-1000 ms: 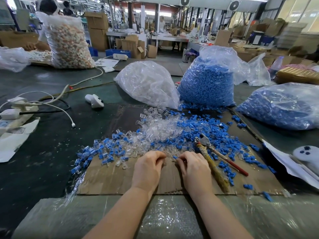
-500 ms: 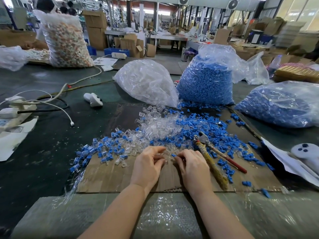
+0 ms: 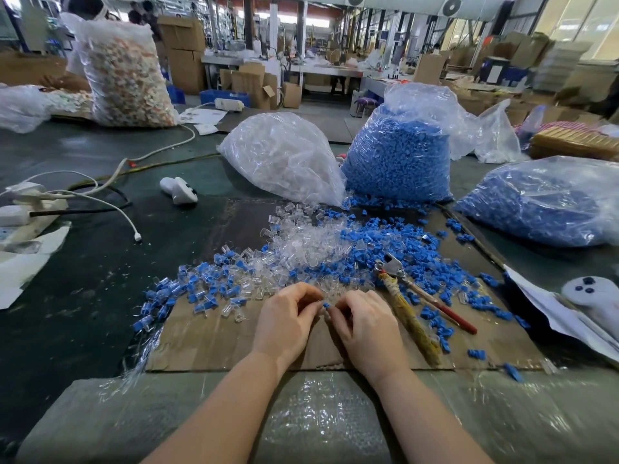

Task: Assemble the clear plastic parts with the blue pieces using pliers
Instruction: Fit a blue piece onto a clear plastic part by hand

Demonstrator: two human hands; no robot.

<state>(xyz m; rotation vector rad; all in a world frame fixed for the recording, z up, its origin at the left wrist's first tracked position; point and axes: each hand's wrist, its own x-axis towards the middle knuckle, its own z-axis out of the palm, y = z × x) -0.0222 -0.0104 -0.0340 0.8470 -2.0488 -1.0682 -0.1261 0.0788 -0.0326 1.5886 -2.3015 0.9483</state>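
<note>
Here both hands (image 3: 326, 318) pinch small blue piece (image 3: 326, 305).

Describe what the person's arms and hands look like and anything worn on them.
Both forearms are bare as far as the frame shows: no sleeves in view. The left hand and right hand wear no gloves, and no rings, watch or bracelets are visible. No markings or tape show on either arm.

Bare cardboard (image 3: 207, 343) left; pliers (image 3: 410, 306) block right.
</note>
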